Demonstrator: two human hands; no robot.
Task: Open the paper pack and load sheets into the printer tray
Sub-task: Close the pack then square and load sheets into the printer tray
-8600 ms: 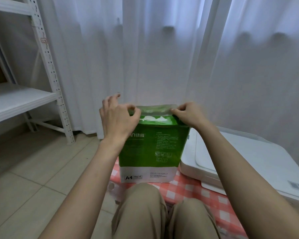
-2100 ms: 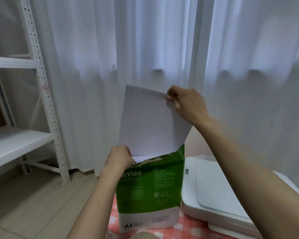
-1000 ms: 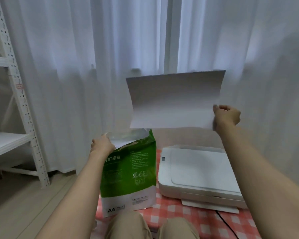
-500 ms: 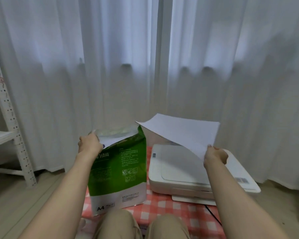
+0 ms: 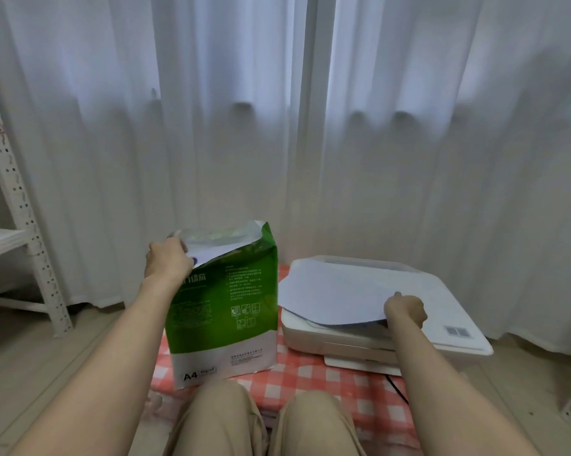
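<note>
A green and white A4 paper pack (image 5: 223,301) stands upright on a red checked cloth, its top torn open with white sheets showing inside. My left hand (image 5: 165,263) grips the pack's open top at its left corner. A white flat printer (image 5: 442,320) sits to the right of the pack. A thin stack of white sheets (image 5: 333,296) lies across the printer's lid, overhanging its left edge. My right hand (image 5: 406,311) pinches the near right corner of those sheets, low on the lid.
The red and white checked cloth (image 5: 313,383) covers a low surface in front of my knees. White curtains (image 5: 310,126) hang close behind. A white metal shelf rack (image 5: 17,218) stands at the left. A black cable (image 5: 397,388) runs from the printer's front.
My right hand drew the sheets out of the pack, swung them right and lowered them onto the printer's lid. My left hand kept hold of the pack's top.
</note>
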